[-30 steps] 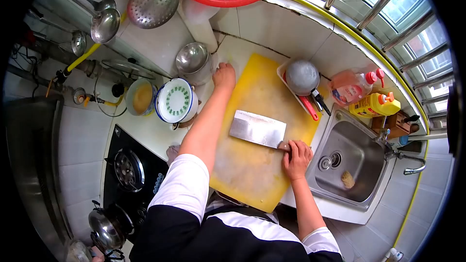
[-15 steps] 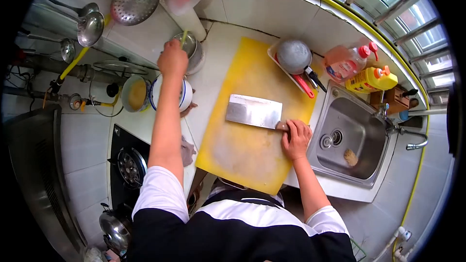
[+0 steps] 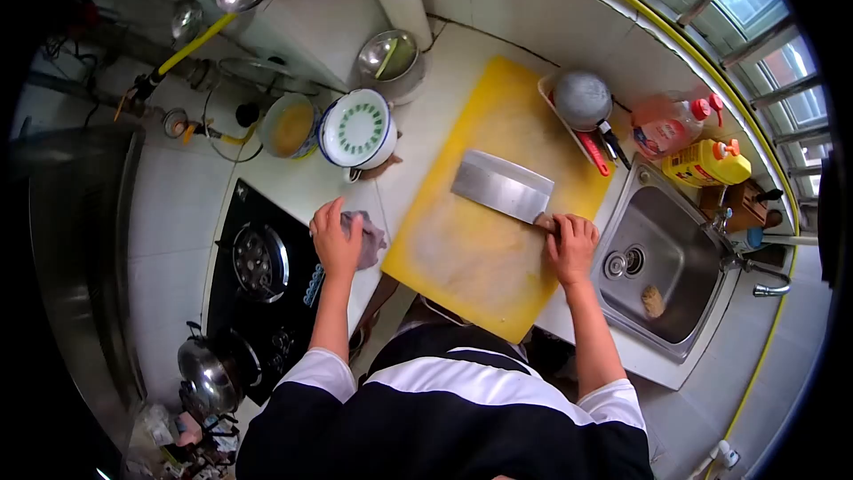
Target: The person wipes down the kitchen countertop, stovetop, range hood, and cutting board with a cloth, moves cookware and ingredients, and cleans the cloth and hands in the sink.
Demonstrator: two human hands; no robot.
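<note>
A broad cleaver [image 3: 502,184] lies flat on the yellow cutting board [image 3: 453,249], its blade pointing left. My right hand [image 3: 571,247] is closed round the cleaver's short handle at the board's right edge. Beside a crumpled grey cloth [image 3: 367,238] on the white counter is my left hand [image 3: 337,238], open with fingers apart; whether it touches the cloth is unclear. A green strip [image 3: 386,59] rests in the metal bowl [image 3: 402,80] at the back. In front of that bowl stands a white enamel pot with a green-patterned dish [image 3: 360,129] on top.
The black gas stove [image 3: 258,302] is at the left, with a steel pot [image 3: 210,375] near its front. To the right are a steel sink [image 3: 666,258], a tray [image 3: 562,116] with a grey-bottomed pan, and soap bottles [image 3: 706,163]. A bowl of yellowish contents [image 3: 291,127] stands back left.
My left hand has gone from the counter's back to the metal bowl, then down beside the cloth. The green strip has left it and lies in the bowl. The camera view has shifted.
</note>
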